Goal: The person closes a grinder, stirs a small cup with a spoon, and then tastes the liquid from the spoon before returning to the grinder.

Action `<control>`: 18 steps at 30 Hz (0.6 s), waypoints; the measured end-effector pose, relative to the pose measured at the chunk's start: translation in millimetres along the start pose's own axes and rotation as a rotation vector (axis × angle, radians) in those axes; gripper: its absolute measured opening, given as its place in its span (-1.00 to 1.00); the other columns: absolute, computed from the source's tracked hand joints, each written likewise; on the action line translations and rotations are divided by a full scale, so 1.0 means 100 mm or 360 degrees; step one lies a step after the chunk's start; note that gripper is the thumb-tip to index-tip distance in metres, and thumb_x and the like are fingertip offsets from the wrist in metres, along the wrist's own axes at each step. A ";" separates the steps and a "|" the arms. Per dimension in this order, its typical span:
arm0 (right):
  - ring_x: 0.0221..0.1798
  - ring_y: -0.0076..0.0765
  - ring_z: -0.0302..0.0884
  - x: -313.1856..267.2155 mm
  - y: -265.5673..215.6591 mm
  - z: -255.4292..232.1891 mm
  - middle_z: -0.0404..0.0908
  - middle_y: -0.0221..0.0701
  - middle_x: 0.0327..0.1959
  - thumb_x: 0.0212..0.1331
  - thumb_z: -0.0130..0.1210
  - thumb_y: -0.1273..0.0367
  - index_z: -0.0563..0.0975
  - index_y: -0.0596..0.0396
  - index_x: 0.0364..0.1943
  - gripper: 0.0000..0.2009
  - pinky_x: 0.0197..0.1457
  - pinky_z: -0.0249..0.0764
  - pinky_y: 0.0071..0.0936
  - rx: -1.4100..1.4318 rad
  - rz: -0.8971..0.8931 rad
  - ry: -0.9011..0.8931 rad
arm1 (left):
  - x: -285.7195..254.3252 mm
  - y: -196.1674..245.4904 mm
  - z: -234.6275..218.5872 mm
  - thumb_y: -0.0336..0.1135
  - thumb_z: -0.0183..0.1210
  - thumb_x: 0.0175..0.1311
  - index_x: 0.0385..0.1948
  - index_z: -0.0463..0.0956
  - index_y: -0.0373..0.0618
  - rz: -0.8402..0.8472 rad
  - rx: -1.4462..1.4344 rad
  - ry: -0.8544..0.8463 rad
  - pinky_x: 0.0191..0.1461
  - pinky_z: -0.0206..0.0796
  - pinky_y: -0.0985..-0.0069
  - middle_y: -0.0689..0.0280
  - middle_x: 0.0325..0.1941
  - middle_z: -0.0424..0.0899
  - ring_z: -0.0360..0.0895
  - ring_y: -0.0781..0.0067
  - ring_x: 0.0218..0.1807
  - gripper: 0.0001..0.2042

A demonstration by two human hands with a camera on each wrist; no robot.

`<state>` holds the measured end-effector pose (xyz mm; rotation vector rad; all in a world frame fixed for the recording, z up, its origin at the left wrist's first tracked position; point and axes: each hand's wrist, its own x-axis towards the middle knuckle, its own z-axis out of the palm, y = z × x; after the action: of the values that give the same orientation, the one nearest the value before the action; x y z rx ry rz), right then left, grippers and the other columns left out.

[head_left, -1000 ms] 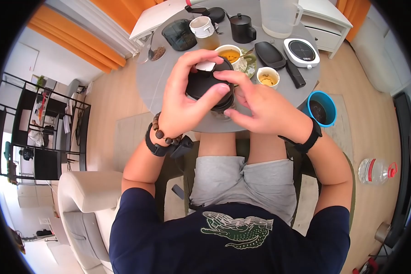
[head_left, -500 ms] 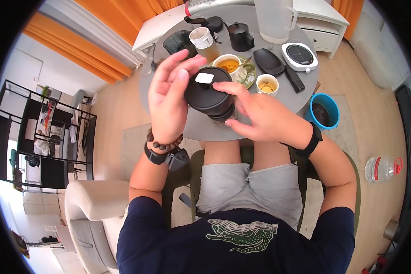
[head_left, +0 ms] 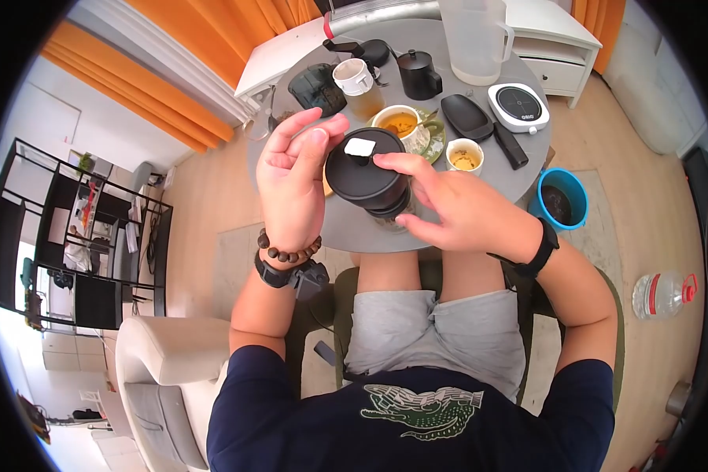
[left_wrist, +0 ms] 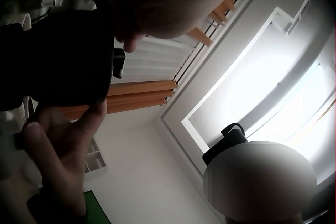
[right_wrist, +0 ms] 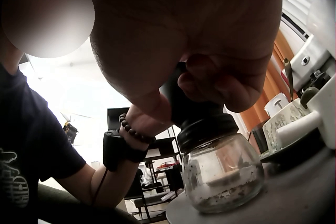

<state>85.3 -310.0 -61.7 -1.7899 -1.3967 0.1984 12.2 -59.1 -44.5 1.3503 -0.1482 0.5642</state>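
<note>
A black manual coffee grinder [head_left: 366, 182] with a flat round top stands upright at the table's near edge. A white square [head_left: 359, 147] sits on the knob at its top. Its clear glass jar [right_wrist: 223, 174] shows dark bits inside. My right hand [head_left: 468, 206] holds the grinder from the right: index fingertip on the top rim, thumb low by the neck, other fingers curled at its side. To the left, my left hand [head_left: 295, 185] is raised beside the grinder, fingers loosely bent and nothing in them.
Behind the grinder on the grey table [head_left: 279, 177] are a cup of amber liquid [head_left: 400, 123], a smaller cup [head_left: 464, 156], a black dish [head_left: 466, 116], a white scale [head_left: 518, 108], a black pot [head_left: 418, 75] and a tall jug [head_left: 473, 43]. A blue bucket [head_left: 560, 198] stands right of the table.
My left hand has come off the grinder's top and moved to its left side, uncovering the top. My right hand has kept its hold.
</note>
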 end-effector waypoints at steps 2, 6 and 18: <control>-0.11 0.18 0.82 0.00 0.01 0.00 0.81 -0.07 0.03 0.38 0.30 0.40 0.19 -0.15 0.64 -0.22 -0.03 0.70 0.02 -0.0019 -0.0018 0.0018 | 0.00 0.02 0.04 -0.39 0.24 0.66 0.30 0.51 -0.32 -0.0010 -0.0038 0.0007 0.50 0.52 0.25 0.03 0.12 0.84 0.75 0.19 0.30 -0.68; -0.10 0.24 0.81 0.00 0.00 -0.02 0.80 -0.05 0.04 0.39 0.30 0.38 0.19 -0.17 0.64 -0.23 -0.01 0.71 0.04 -0.0054 -0.0033 0.0021 | -0.03 -0.03 -0.03 -0.36 0.24 0.67 0.03 0.65 -0.27 0.0073 0.0088 0.0117 0.49 0.51 0.18 0.04 0.08 0.84 0.73 0.12 0.32 -0.85; 0.09 0.13 0.76 0.01 0.05 -0.10 0.59 -0.10 0.40 0.33 0.35 0.32 0.34 -0.10 0.57 -0.29 0.06 0.70 -0.07 -0.0265 -0.0159 0.0271 | 0.01 0.14 0.00 -0.40 0.26 0.64 -0.09 0.75 -0.36 0.0772 0.1259 -0.0006 0.15 0.65 0.38 0.10 0.03 0.88 0.81 0.27 0.03 -0.82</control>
<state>94.7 -314.6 -58.7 -1.8189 -1.4093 -0.1240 6.3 -57.6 -32.0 2.1016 -0.2770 1.0997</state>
